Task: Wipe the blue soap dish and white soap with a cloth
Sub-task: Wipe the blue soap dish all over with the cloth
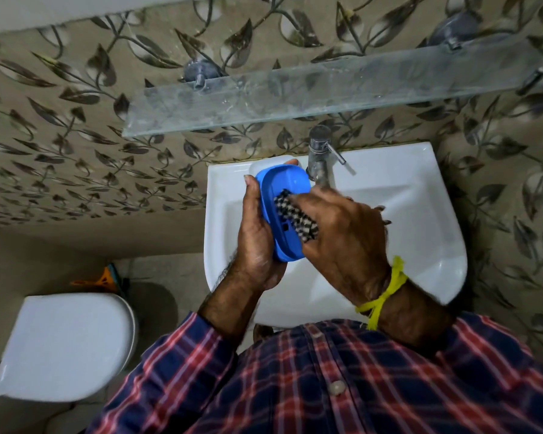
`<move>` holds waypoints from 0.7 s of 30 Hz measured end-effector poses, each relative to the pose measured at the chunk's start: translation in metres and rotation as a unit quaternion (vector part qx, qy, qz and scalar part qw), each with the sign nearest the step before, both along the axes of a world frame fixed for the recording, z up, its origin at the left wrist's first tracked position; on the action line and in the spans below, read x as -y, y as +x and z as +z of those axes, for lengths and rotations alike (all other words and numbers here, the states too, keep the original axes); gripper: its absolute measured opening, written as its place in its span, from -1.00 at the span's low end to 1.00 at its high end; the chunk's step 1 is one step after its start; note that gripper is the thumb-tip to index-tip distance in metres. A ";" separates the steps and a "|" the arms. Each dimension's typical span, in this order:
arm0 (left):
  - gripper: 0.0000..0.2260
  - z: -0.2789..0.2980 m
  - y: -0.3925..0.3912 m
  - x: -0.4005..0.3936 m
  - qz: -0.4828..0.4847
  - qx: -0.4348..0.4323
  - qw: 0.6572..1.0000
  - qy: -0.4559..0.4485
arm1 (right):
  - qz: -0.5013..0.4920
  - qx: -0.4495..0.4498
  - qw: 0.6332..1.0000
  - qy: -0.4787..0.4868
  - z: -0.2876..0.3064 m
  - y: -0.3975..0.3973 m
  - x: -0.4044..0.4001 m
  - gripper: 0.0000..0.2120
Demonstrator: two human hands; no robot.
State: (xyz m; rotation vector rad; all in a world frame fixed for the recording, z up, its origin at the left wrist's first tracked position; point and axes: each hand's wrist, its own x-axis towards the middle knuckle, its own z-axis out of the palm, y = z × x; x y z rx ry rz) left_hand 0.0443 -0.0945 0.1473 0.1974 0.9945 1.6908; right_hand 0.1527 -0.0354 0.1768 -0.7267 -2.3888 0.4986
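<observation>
A person in a plaid shirt (326, 386) stands over a white washbasin (420, 214), holding a blue soap dish (282, 186) above its left side. The left hand (257, 242) cradles the dish from beneath and from the left — its fingers curled around the outer wall, tips showing at the far end — and tilts the open side toward the right. The right hand (345, 236) presses a black-and-white checked cloth (295, 214) into the dish's hollow, fingers bunched together on the fabric. A yellow thread (386, 292) is tied round the right wrist. The white soap cannot be made out; a pale shape just behind the dish is too hidden to identify. A steel tap (318, 155) rises just beyond the hands, a glass shelf (295, 95) is fixed to the leaf-patterned wall above — and a closed toilet lid (66, 343) sits at lower left.
</observation>
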 end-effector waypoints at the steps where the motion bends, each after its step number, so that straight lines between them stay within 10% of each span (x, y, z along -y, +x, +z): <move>1: -0.36 0.001 0.001 -0.001 -0.001 -0.002 1.000 -0.002 | -0.023 -0.003 1.000 -0.010 -0.001 0.000 -0.002 -0.68; 21: -0.44 -0.006 0.003 -0.006 0.014 -0.065 0.998 -0.019 | -0.044 -0.007 0.999 -0.002 -0.012 -0.014 -0.015 -0.60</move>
